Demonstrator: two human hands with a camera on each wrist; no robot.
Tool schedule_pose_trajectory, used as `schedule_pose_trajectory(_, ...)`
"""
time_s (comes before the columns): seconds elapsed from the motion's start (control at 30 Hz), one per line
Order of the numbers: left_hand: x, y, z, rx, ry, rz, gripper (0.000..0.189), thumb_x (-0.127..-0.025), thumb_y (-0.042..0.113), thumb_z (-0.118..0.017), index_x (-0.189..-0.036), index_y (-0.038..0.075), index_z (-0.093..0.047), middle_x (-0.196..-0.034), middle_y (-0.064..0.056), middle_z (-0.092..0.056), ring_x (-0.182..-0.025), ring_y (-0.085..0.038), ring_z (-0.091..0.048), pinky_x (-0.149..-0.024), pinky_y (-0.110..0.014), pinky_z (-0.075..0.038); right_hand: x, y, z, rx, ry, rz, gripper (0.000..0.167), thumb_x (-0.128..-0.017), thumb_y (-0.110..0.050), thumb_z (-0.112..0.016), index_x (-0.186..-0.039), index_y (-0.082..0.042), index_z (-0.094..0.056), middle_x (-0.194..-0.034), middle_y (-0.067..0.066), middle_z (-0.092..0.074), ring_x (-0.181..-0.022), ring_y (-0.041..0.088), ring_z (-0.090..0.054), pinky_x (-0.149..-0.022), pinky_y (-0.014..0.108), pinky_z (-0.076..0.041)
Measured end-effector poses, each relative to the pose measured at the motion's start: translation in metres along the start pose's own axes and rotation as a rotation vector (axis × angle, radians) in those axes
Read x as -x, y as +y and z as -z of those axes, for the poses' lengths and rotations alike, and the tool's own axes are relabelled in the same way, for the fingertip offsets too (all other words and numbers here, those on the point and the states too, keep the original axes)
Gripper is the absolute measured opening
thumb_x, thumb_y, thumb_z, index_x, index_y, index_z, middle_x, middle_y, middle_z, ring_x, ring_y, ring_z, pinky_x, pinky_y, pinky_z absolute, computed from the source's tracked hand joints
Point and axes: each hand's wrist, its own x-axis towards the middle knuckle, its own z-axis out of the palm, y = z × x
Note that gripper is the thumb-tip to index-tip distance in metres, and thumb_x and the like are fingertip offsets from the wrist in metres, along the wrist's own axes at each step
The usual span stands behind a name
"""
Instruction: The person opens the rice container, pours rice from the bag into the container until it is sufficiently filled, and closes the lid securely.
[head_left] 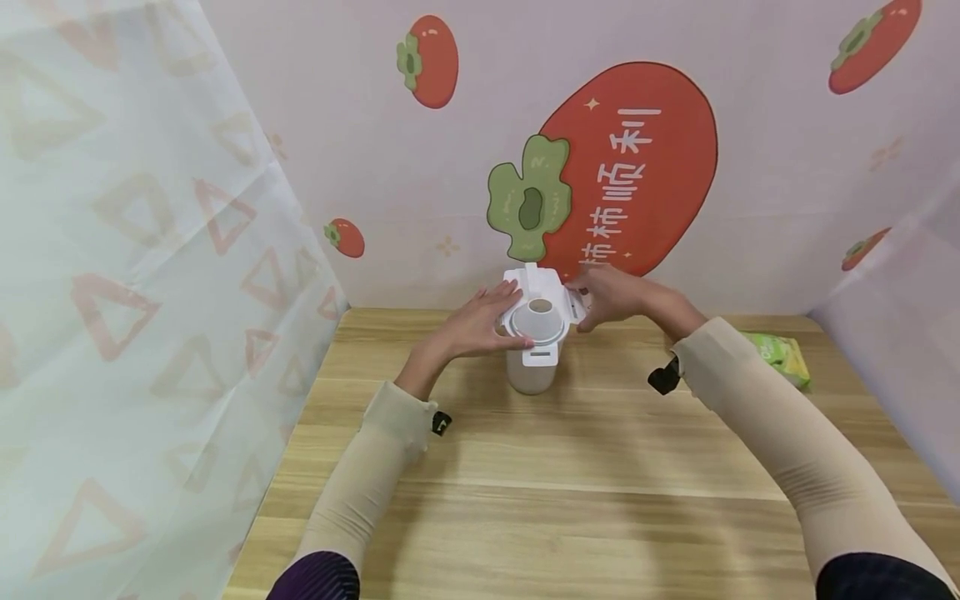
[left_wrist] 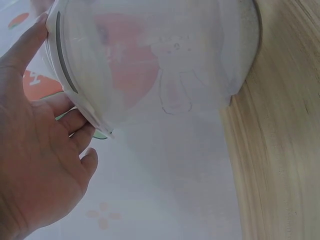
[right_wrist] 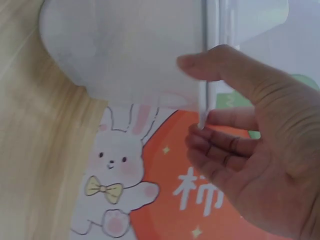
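A translucent plastic storage container (head_left: 531, 380) stands upright near the back of the table, under a white lid (head_left: 553, 286) with side flaps. A round cup-like piece (head_left: 536, 321) rises from the lid's top. My left hand (head_left: 476, 323) holds the lid from the left, thumb toward the front flap (head_left: 540, 357) and fingers farther back. At the right side my right hand (head_left: 611, 293) pinches the lid's right flap (head_left: 576, 306), which sticks out sideways. In the right wrist view the thumb lies on the container side (right_wrist: 125, 50) of the lid, with fingertips at the flap's lower edge.
A green packet (head_left: 780, 358) lies at the table's right, beyond the right forearm. The wooden table (head_left: 525, 500) meets a printed backdrop (head_left: 420, 167) close behind the container. A patterned white sheet (head_left: 150, 333) hangs along the left side.
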Motion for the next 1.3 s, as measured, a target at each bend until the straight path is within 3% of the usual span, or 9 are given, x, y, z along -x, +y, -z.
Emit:
schedule_pose_trajectory(0.17, 0.001, -0.001, -0.001, 0.024, 0.008, -0.011, 0.104, -0.092, 0.062, -0.072, -0.167, 0.005, -0.028, -0.177, -0.011, -0.015, -0.165, -0.022, -0.008, -0.134, -0.047, -0.008, 0.007, 0.011, -0.013, -0.112, 0.069, 0.055, 0.077, -0.077, -0.019, -0.096, -0.142, 0.008, -0.062, -0.125, 0.018, -0.072, -0.103, 0.031, -0.066, -0.091, 0.049, -0.059)
schedule_pose_trajectory(0.3, 0.000, -0.002, -0.002, 0.044, 0.010, -0.020, 0.105, -0.092, 0.061, -0.073, -0.167, 0.005, -0.026, -0.177, -0.012, -0.013, -0.165, -0.022, -0.006, -0.134, -0.047, -0.008, 0.010, 0.018, -0.021, -0.219, 0.098, 0.064, 0.080, -0.079, -0.019, -0.095, -0.148, 0.002, -0.059, -0.140, 0.018, -0.066, -0.117, 0.034, -0.067, -0.099, 0.055, -0.059)
schedule_pose_trajectory(0.5, -0.001, -0.002, -0.002, 0.096, 0.014, -0.029, 0.107, -0.091, 0.059, -0.077, -0.167, 0.004, -0.026, -0.177, -0.011, -0.012, -0.165, -0.022, -0.005, -0.134, -0.041, -0.008, 0.019, 0.025, -0.038, -0.416, 0.128, 0.031, 0.086, -0.085, -0.015, -0.091, -0.158, -0.001, -0.047, -0.145, 0.019, -0.059, -0.130, 0.039, -0.060, -0.106, 0.062, -0.053)
schedule_pose_trajectory(0.6, -0.001, -0.004, -0.002, 0.124, 0.015, -0.031, 0.108, -0.090, 0.057, -0.079, -0.168, 0.005, -0.025, -0.178, -0.010, -0.011, -0.165, -0.022, -0.005, -0.134, -0.042, -0.011, 0.024, 0.028, -0.046, -0.450, 0.127, -0.007, 0.088, -0.088, -0.015, -0.089, -0.160, 0.002, -0.042, -0.144, 0.023, -0.055, -0.134, 0.043, -0.058, -0.107, 0.063, -0.051)
schedule_pose_trajectory(0.7, -0.001, -0.005, -0.001, 0.172, 0.030, -0.035, 0.108, -0.091, 0.053, -0.080, -0.168, 0.005, -0.023, -0.178, -0.010, -0.009, -0.165, -0.022, -0.006, -0.133, -0.041, -0.014, 0.031, 0.032, -0.053, -0.476, 0.097, -0.049, 0.093, -0.089, -0.020, -0.088, -0.162, 0.003, -0.036, -0.152, 0.024, -0.052, -0.142, 0.045, -0.051, -0.112, 0.061, -0.048)
schedule_pose_trajectory(0.87, 0.000, -0.006, 0.003, 0.269, 0.102, -0.020, 0.096, -0.100, 0.051, -0.069, -0.170, 0.007, -0.019, -0.177, -0.010, -0.016, -0.163, -0.025, -0.018, -0.132, -0.041, -0.020, 0.041, 0.038, -0.073, -0.538, 0.048, -0.075, 0.103, -0.090, -0.030, -0.087, -0.167, -0.002, -0.026, -0.167, 0.022, -0.038, -0.153, 0.045, -0.038, -0.118, 0.062, -0.040)
schedule_pose_trajectory(1.0, 0.000, -0.007, 0.003, 0.315, 0.168, 0.002, 0.083, -0.108, 0.049, -0.056, -0.169, 0.006, -0.020, -0.175, -0.009, -0.025, -0.161, -0.025, -0.026, -0.131, -0.042, -0.025, 0.044, 0.039, -0.093, -0.551, 0.066, -0.036, 0.104, -0.089, -0.022, -0.087, -0.169, -0.006, -0.023, -0.172, 0.020, -0.029, -0.155, 0.046, -0.034, -0.118, 0.063, -0.039)
schedule_pose_trajectory(1.13, -0.001, -0.004, 0.002, 0.366, 0.248, 0.012, 0.077, -0.108, 0.043, -0.058, -0.166, 0.002, -0.029, -0.170, -0.014, -0.036, -0.156, -0.031, -0.037, -0.127, -0.046, -0.033, 0.044, 0.034, -0.108, -0.590, 0.096, -0.019, 0.103, -0.089, -0.015, -0.087, -0.169, -0.006, -0.022, -0.173, 0.019, -0.026, -0.156, 0.046, -0.030, -0.120, 0.063, -0.037)
schedule_pose_trajectory(1.3, -0.005, 0.006, 0.004, 0.568, 0.343, 0.074, 0.066, -0.108, 0.035, -0.063, -0.161, 0.003, -0.042, -0.161, -0.017, -0.050, -0.144, -0.032, -0.054, -0.119, -0.042, -0.045, 0.042, 0.029, -0.121, -0.641, 0.155, -0.003, 0.102, -0.087, -0.013, -0.089, -0.167, -0.004, -0.027, -0.172, 0.019, -0.030, -0.156, 0.045, -0.031, -0.120, 0.064, -0.037)
